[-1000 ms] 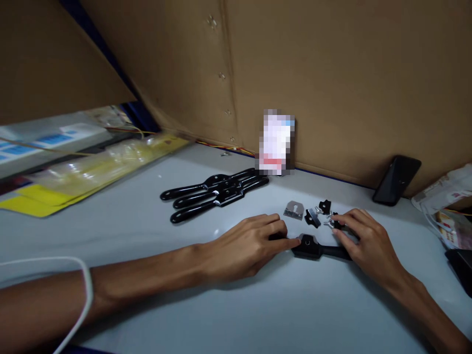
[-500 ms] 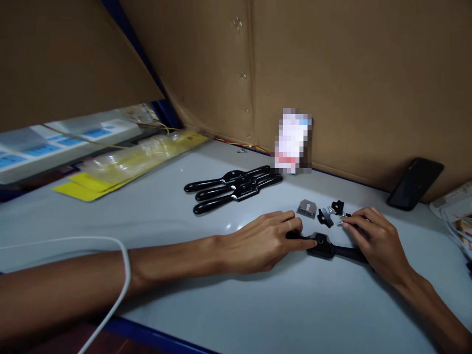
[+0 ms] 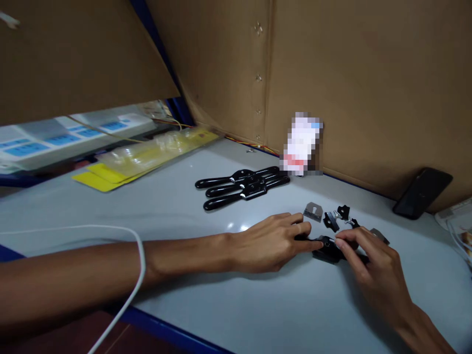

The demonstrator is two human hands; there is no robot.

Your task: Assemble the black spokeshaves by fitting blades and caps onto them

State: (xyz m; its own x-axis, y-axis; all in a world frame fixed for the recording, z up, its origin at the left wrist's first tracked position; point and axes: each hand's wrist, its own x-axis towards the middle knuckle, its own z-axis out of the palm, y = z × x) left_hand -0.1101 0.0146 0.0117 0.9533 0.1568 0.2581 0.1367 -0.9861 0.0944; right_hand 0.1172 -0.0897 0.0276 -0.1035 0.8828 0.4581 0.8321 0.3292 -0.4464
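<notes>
My left hand (image 3: 273, 243) lies on the grey surface (image 3: 221, 305), its grip spread flat over one handle of the black tool (image 3: 323, 251); my right hand (image 3: 372, 263) has its grip pinched together at the tool's middle, near loose black knobs (image 3: 332, 220) and a metal plate (image 3: 312, 211)

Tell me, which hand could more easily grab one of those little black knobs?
Probably the right hand: its fingers rest on the tool, right beside the knobs. The left hand holds the tool's handle, farther off.
</notes>
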